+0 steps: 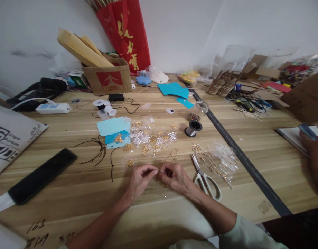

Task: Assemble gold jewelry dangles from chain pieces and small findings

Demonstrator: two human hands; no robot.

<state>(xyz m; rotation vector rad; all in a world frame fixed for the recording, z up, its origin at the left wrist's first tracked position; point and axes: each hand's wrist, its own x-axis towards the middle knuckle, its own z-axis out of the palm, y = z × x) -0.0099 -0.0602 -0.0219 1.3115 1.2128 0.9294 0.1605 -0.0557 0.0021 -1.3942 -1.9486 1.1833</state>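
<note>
My left hand (142, 181) is low in the centre of the view, thumb and forefinger pinched together; what lies between them is too small to name. Close beside it, my right hand (174, 176) has its fingers curled in, near a thin gold chain (171, 157) that shows above and below the fingers. Scissors (207, 181) with white handles lie to the right of my right hand. Beyond both hands are small bags of gold and silver findings (155, 138). A gold bead bag (129, 163) lies just past my left hand.
A wire spool (193, 128) stands behind the scissors. More chains (213, 162) lie to the right. Black cords (96, 152) and a dark phone (42, 176) are at left. Another person's hand (314, 148) is at the right edge. Cardboard box (109, 77) at the back.
</note>
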